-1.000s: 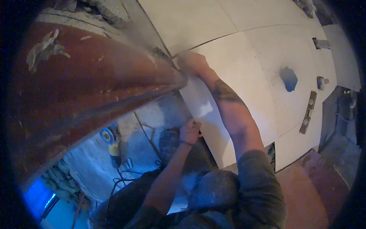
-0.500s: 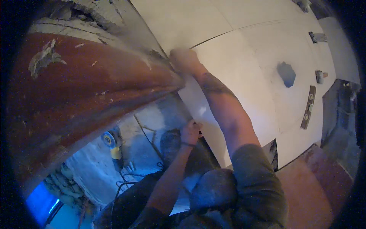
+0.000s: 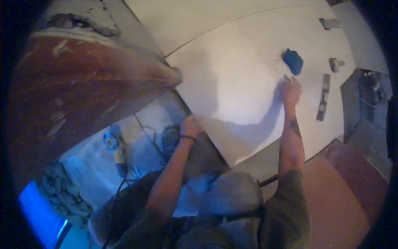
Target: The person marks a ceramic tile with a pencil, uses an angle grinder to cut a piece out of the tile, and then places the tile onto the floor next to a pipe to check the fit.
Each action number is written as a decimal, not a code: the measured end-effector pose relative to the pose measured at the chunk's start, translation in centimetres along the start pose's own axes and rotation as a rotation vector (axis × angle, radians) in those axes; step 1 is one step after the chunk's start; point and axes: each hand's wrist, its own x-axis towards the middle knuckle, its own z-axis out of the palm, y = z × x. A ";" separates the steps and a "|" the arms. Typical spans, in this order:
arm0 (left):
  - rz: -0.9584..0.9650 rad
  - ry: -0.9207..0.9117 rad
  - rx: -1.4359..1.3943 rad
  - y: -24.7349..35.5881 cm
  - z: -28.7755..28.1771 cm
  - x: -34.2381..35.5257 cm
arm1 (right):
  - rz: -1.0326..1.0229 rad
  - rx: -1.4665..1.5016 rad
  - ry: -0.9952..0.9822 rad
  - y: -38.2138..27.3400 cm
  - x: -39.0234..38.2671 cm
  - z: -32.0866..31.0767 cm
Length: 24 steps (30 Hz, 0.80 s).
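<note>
My left hand [image 3: 190, 126] is at the left edge of a large pale tile [image 3: 224, 99], its fingertips smeared by motion. My right hand [image 3: 291, 91] is farther up on the tiles, fingers bent round something small I cannot make out, just below a dark blue scrap, possibly cloth [image 3: 292, 61]. A level [image 3: 324, 99] lies to its right, with a small tool with a pale handle [image 3: 336, 64] above it. A grey piece [image 3: 329, 23] lies farther up.
A chipped red-brown beam or ledge [image 3: 83, 91] juts across the left, above a dusty floor holding an angle grinder [image 3: 118, 155] with a cord. My knees are at the bottom. Dark rubble [image 3: 62, 191] lies lower left; reddish boards [image 3: 344, 174] lie lower right.
My right hand has moved rightward and down from the beam's tip to beside the blue scrap. My left hand has shifted slightly up and left along the tile edge, and the view has shifted.
</note>
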 end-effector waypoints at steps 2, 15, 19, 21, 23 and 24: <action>0.344 0.115 0.229 -3.5 -3.6 1.5 | -0.018 0.030 0.116 -4.3 -5.4 -1.4; 0.037 -0.079 0.305 12.4 0.3 -6.4 | 1.231 1.502 -0.240 -3.2 -29.8 -10.6; 0.285 0.082 0.534 19.5 -3.0 -8.9 | 1.188 0.940 -0.651 -8.1 -26.7 -13.4; 0.402 0.047 0.564 23.7 1.5 -11.5 | 0.850 0.879 -0.479 -4.1 -27.3 -14.5; 0.397 0.201 0.554 28.1 5.0 -15.7 | 1.062 1.024 -0.401 -3.7 -28.5 -18.7; 0.382 0.209 0.562 29.0 5.4 -18.8 | 1.220 1.124 -0.408 -5.7 -29.5 -21.3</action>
